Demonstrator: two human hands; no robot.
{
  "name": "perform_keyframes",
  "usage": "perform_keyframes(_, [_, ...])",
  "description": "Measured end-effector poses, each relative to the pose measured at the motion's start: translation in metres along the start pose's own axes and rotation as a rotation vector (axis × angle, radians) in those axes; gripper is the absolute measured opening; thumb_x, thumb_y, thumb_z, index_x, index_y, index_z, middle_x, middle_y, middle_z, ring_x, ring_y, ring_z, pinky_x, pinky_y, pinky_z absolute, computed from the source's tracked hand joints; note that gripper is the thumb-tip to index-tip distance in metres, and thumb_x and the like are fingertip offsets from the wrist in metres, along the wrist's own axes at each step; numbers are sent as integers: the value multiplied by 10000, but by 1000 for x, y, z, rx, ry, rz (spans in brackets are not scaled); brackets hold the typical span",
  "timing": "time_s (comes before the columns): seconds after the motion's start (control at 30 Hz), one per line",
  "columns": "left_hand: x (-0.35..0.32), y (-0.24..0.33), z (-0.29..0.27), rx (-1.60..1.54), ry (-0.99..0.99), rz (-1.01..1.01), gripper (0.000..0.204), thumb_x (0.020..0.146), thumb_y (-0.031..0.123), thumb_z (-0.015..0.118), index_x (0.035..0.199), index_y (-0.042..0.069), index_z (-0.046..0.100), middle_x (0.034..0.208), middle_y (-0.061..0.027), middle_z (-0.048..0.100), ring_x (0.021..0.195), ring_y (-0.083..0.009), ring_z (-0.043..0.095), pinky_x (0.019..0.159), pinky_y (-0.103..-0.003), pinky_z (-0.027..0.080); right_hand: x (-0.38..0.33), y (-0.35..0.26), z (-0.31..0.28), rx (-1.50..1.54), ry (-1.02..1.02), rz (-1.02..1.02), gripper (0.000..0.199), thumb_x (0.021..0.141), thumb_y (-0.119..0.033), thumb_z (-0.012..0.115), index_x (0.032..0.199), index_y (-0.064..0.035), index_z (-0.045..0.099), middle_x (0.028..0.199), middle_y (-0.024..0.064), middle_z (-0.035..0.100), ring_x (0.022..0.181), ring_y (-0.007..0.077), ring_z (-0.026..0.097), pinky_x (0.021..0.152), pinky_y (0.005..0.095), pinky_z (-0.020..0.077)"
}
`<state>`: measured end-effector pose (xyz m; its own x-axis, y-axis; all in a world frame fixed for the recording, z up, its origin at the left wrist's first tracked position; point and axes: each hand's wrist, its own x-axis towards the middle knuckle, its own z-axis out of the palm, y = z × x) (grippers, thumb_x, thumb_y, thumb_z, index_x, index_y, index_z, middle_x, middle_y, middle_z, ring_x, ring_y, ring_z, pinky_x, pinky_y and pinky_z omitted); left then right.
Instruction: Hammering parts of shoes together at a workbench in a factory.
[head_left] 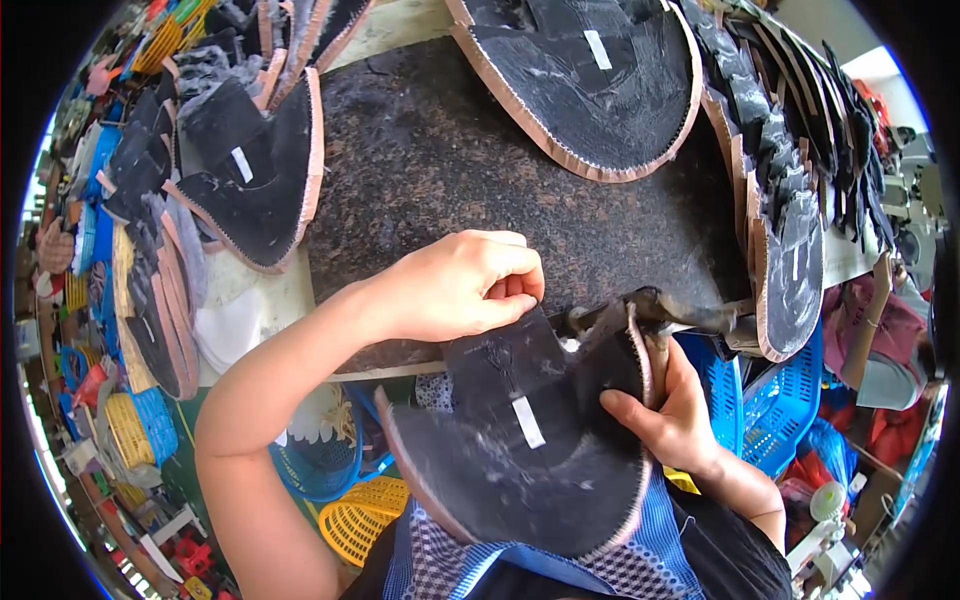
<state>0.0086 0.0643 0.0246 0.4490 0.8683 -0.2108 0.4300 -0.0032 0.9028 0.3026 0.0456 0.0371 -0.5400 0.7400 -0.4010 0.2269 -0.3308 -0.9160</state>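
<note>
A black shoe upper point(490, 480) with a pale pinkish stitched rim and a small white label lies curved over my lap, below the table edge. My left hand point(465, 285) is closed in a pinch at the far end of its black tab. At the upper's right side, my right hand point(675, 410) grips the rim, thumb on the black face and fingers hidden behind. Just beyond that hand shows a dark, worn tool-like piece point(700, 314), with a lighter handle-like part by my fingers; its kind is unclear.
A dark speckled slab point(420, 170) covers the table. Similar uppers lie at the far side point(600, 100), in a left pile point(250, 170) and a right row point(790, 270). Below are a blue basket point(780, 400) and a yellow basket point(360, 520). Another person's arm point(865, 320) shows far right.
</note>
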Motion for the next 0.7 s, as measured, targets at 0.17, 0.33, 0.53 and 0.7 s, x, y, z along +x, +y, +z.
perform_keyframes(0.17, [11, -16, -17, 202, -61, 195, 128, 863, 99, 747, 893, -3, 676, 830, -99, 620, 735, -221, 659, 636, -340, 521, 8, 9, -44, -510, 181, -286, 285, 850, 18, 718, 1111, 28, 603, 836, 118, 700, 730, 186, 713, 626, 290, 543])
perform_keyframes(0.33, [14, -33, -21, 247, -26, 400, 155, 808, 99, 793, 871, 15, 679, 799, -79, 615, 704, -265, 653, 612, -349, 526, 37, -26, -23, -693, -214, -448, 286, 852, -97, 712, 1095, 7, 604, 792, 81, 695, 668, 238, 722, 610, 335, 561])
perform_keyframes(0.53, [4, -48, -15, 495, 155, 683, 211, 748, 127, 832, 877, 24, 701, 812, -44, 644, 664, -194, 647, 528, -304, 533, 56, -26, -20, -696, -358, -195, 178, 868, -91, 734, 1011, -38, 642, 757, 108, 641, 619, 314, 667, 546, 361, 486])
perform_keyframes(0.7, [0, -58, -11, 568, 215, 862, 197, 683, 56, 816, 826, -29, 711, 806, -59, 645, 650, -142, 624, 496, -259, 515, 79, -43, -21, -886, -421, -338, 210, 864, -117, 696, 981, -26, 547, 597, 114, 572, 532, 334, 640, 495, 406, 499])
